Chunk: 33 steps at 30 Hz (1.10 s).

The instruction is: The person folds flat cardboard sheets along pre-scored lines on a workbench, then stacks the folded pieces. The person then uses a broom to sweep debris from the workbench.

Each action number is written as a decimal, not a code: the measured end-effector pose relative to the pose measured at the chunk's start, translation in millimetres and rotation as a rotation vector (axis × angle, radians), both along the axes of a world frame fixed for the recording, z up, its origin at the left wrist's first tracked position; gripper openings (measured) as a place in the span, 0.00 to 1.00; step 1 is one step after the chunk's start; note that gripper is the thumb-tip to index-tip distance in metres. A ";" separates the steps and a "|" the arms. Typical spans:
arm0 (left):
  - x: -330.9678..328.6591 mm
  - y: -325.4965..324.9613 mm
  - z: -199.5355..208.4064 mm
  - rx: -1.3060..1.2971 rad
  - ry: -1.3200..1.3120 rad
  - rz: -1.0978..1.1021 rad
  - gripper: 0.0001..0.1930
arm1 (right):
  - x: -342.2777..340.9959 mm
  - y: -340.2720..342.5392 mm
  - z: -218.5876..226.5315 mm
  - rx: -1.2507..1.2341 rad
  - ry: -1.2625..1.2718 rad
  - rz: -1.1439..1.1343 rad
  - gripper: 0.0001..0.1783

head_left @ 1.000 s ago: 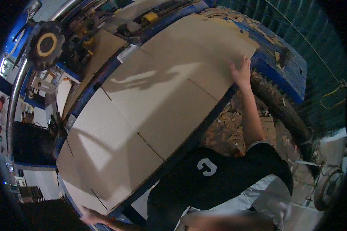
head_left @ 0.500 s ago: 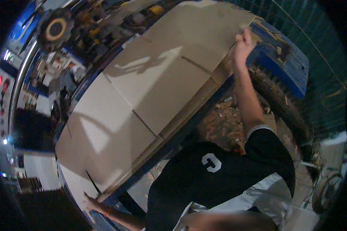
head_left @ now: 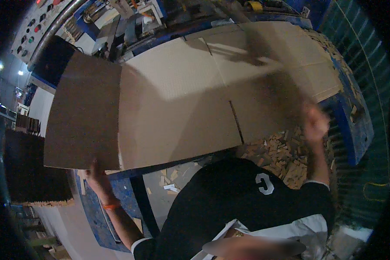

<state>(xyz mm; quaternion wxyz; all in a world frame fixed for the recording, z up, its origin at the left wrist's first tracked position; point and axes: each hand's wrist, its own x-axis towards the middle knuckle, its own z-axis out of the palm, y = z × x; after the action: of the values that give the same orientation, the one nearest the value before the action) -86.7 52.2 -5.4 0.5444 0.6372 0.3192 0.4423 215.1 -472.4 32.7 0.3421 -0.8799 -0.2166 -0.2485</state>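
Note:
A large brown cardboard sheet [head_left: 182, 117] with slots and crease lines lies across a blue machine table [head_left: 125, 190]. Its left end panel [head_left: 84, 112] is bent up along a crease and looks darker. My left hand [head_left: 95, 174] is closed on the near edge of that panel, thumb on the upper face. At the right end, a panel is raised and smeared by motion. My right hand [head_left: 315, 122] is curled at its near edge, blurred, seemingly gripping it. Under the raised parts, more cardboard [head_left: 323, 69] shows at the right.
Machinery with rollers and a metal bar [head_left: 58, 30] runs along the far side. A button panel [head_left: 32, 32] stands at the upper left. Cardboard scraps [head_left: 286, 158] cover the floor under the table. A green corrugated wall [head_left: 359, 60] rises at the right; stacked dark board [head_left: 34, 169] stands left.
The view has turned, and the sheet now lies more level across it. The left panel has been bent up. The right hand has come nearer, with the right end now raised and blurred.

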 end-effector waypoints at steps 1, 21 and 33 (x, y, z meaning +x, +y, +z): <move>4.3 -21.0 -1.6 0.075 0.115 0.014 0.16 | -4.2 10.2 -14.7 0.045 -0.063 0.411 0.19; 113.1 -64.5 1.1 1.193 0.672 -0.507 0.30 | 68.3 103.7 -52.7 -0.784 -0.196 0.870 0.29; 261.1 44.1 -24.5 1.132 0.671 -0.187 0.32 | 198.0 207.9 -42.5 -0.785 -0.189 0.697 0.40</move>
<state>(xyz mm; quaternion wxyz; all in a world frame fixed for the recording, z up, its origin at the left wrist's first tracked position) 174.3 96.3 -29.9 0.0327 0.9529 0.1333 0.2704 413.1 -264.5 -9.7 0.0282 -0.7914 -0.6026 -0.0985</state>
